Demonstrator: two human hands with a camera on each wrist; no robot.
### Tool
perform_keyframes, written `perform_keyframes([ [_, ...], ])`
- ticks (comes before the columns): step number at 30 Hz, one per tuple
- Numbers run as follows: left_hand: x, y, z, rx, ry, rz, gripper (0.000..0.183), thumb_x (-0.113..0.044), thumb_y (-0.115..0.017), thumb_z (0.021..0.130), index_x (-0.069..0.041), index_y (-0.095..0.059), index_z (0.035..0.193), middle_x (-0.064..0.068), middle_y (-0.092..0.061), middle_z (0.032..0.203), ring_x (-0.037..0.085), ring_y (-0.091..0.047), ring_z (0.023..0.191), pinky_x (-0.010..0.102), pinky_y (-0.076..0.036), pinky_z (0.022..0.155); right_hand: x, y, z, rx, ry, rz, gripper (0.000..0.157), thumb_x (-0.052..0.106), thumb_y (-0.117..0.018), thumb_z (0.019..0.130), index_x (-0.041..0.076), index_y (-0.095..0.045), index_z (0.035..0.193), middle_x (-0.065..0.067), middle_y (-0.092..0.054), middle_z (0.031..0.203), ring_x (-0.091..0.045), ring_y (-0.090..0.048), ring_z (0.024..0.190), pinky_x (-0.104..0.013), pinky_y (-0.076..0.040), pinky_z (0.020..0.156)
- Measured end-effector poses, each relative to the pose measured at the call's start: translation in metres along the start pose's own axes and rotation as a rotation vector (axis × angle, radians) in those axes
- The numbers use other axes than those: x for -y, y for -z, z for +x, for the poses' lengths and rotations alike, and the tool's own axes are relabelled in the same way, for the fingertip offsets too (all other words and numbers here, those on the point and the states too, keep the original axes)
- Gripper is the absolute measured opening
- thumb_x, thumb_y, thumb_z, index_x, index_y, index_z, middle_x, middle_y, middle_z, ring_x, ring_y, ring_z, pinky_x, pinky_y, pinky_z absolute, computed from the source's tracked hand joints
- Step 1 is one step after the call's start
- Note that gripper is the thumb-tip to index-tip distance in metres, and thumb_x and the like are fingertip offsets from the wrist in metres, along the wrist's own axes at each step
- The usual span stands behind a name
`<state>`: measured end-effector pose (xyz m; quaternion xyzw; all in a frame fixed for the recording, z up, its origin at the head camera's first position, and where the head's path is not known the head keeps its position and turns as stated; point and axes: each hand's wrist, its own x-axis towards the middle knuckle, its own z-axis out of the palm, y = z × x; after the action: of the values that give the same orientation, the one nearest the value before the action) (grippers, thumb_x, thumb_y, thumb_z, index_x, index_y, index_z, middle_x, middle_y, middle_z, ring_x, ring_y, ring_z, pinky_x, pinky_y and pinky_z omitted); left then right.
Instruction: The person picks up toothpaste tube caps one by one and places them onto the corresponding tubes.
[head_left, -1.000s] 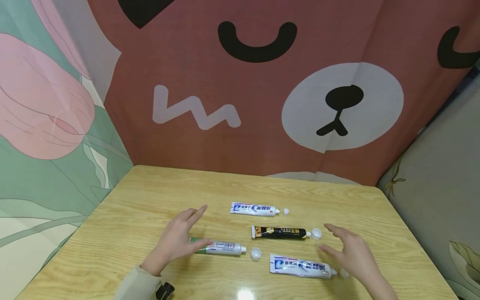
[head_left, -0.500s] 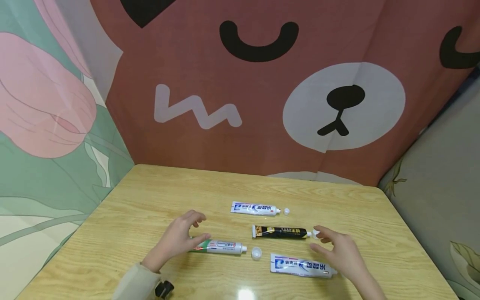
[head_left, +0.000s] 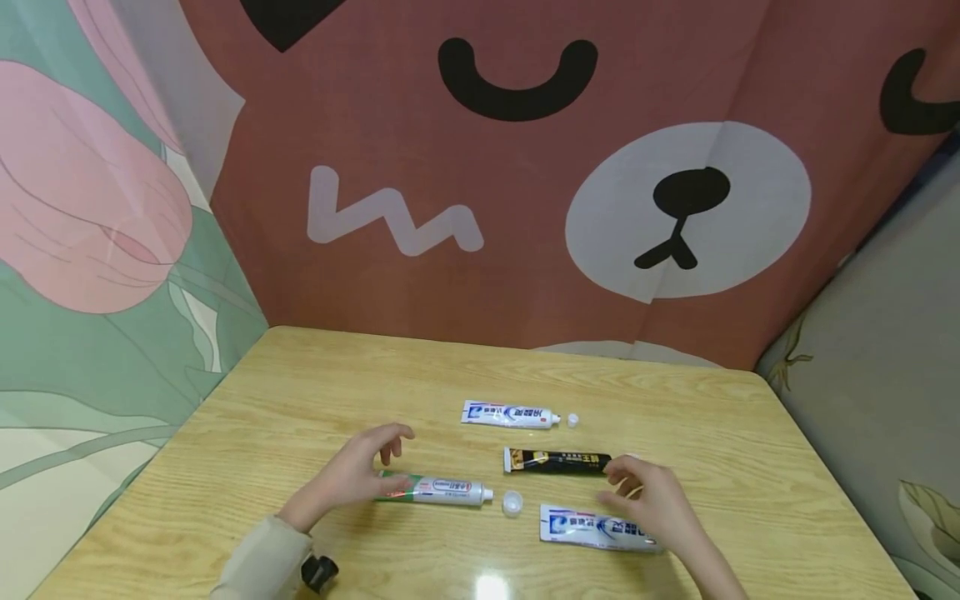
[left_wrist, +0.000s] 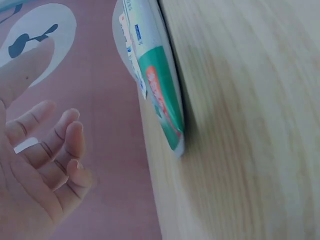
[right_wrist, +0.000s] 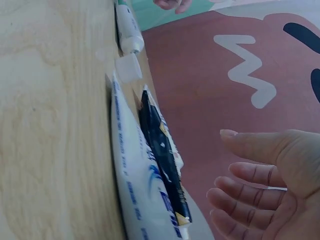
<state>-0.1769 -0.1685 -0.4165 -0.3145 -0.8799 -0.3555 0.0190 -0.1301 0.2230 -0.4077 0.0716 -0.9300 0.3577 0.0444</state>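
Observation:
Above the green end of a silver-and-green toothpaste tube (head_left: pixel 450 492) hovers my left hand (head_left: pixel 348 475), its fingers loosely bent and holding nothing. In the left wrist view that hand (left_wrist: pixel 40 165) is apart from the tube (left_wrist: pixel 155 75). My right hand (head_left: pixel 652 500), also holding nothing, is over the neck end of the nearest white-and-blue tube (head_left: pixel 585 527) and beside the black tube (head_left: pixel 558 462), hiding the ends of both. The right wrist view shows loosely bent fingers (right_wrist: pixel 245 200) apart from the tubes. A white cap (head_left: pixel 512 503) lies off the silver tube's uncapped nozzle.
Farther back on the wooden table (head_left: pixel 360 375) lies another white-and-blue tube (head_left: pixel 506 414), with a small white cap (head_left: pixel 573 420) by its nozzle. Behind the table's back edge hangs a reddish cloth (head_left: pixel 375 292) with a bear face.
My right hand has moved left, from the caps at the right to over the tubes' neck ends, covering them. My left fingers have bent more, with that hand staying near the silver-and-green tube.

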Motion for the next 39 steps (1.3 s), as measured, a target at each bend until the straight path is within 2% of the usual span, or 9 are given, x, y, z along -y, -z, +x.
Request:
perform_keyframes([
  [2, 0.003, 0.0, 0.0, 0.028, 0.004, -0.038, 0.052, -0.019, -0.077, 0.073, -0.006, -0.053, 0.117, 0.004, -0.054, 0.087, 0.02, -0.05, 0.073, 0.03, -0.044, 0.061, -0.001, -0.003, 0.001, 0.017, 0.019, 0.025, 0.032, 0.015, -0.079, 0.068, 0.002, -0.064, 0.094, -0.004, -0.063, 0.081, -0.009, -0.057, 0.065, -0.021, -0.048, 0.059],
  [8, 0.014, 0.001, 0.002, 0.077, 0.016, -0.124, 0.058, -0.018, -0.079, 0.071, -0.007, -0.052, 0.12, 0.008, -0.054, 0.09, 0.022, -0.05, 0.075, 0.025, -0.04, 0.057, -0.003, -0.013, 0.006, 0.054, 0.099, 0.08, 0.041, 0.016, -0.079, 0.068, -0.001, -0.063, 0.102, -0.005, -0.061, 0.081, -0.009, -0.057, 0.066, -0.022, -0.048, 0.059],
  [12, 0.018, 0.002, 0.002, 0.086, 0.011, -0.157, 0.059, -0.018, -0.079, 0.07, -0.006, -0.051, 0.12, 0.009, -0.055, 0.091, 0.023, -0.051, 0.076, 0.03, -0.042, 0.059, -0.004, -0.02, 0.008, 0.061, 0.135, 0.128, 0.043, 0.014, -0.08, 0.067, -0.003, -0.062, 0.102, -0.007, -0.062, 0.081, -0.009, -0.057, 0.067, -0.022, -0.049, 0.059],
  [16, 0.008, 0.008, 0.002, 0.087, 0.03, -0.171, 0.057, -0.011, -0.079, 0.069, -0.003, -0.051, 0.119, 0.006, -0.055, 0.091, 0.028, -0.051, 0.077, 0.036, -0.041, 0.062, -0.002, -0.027, 0.011, 0.084, 0.132, 0.161, 0.046, 0.018, -0.08, 0.066, -0.004, -0.062, 0.103, -0.007, -0.061, 0.082, -0.012, -0.058, 0.068, -0.023, -0.048, 0.059],
  [20, 0.011, 0.008, 0.002, 0.094, 0.047, -0.18, 0.058, -0.008, -0.078, 0.069, -0.003, -0.051, 0.12, 0.007, -0.056, 0.092, 0.031, -0.051, 0.08, 0.037, -0.04, 0.062, 0.0, -0.034, 0.012, 0.112, 0.134, 0.184, 0.052, 0.021, -0.081, 0.065, -0.004, -0.061, 0.106, -0.007, -0.06, 0.083, -0.015, -0.058, 0.07, -0.022, -0.048, 0.059],
  [24, 0.031, 0.003, 0.001, 0.114, 0.035, -0.206, 0.06, -0.017, -0.078, 0.071, -0.003, -0.05, 0.122, 0.01, -0.058, 0.096, 0.027, -0.051, 0.081, 0.034, -0.038, 0.062, 0.001, -0.042, 0.013, 0.134, 0.162, 0.206, 0.056, 0.023, -0.081, 0.065, -0.005, -0.06, 0.108, -0.009, -0.059, 0.085, -0.017, -0.059, 0.07, -0.023, -0.049, 0.059],
  [31, 0.042, 0.0, 0.0, 0.16, 0.021, -0.228, 0.06, -0.021, -0.077, 0.072, -0.002, -0.051, 0.122, 0.011, -0.059, 0.098, 0.028, -0.052, 0.082, 0.032, -0.04, 0.064, 0.005, -0.053, 0.015, 0.181, 0.216, 0.188, 0.056, 0.022, -0.08, 0.066, -0.004, -0.058, 0.11, -0.008, -0.057, 0.086, -0.019, -0.058, 0.072, -0.023, -0.049, 0.06],
  [39, 0.047, -0.004, 0.001, 0.196, 0.058, -0.255, 0.058, -0.021, -0.077, 0.073, -0.003, -0.052, 0.122, 0.01, -0.059, 0.099, 0.027, -0.051, 0.086, 0.034, -0.04, 0.071, 0.014, -0.065, 0.021, 0.188, 0.262, 0.106, 0.055, 0.021, -0.081, 0.065, -0.002, -0.06, 0.11, -0.002, -0.055, 0.082, -0.014, -0.054, 0.07, -0.024, -0.048, 0.061],
])
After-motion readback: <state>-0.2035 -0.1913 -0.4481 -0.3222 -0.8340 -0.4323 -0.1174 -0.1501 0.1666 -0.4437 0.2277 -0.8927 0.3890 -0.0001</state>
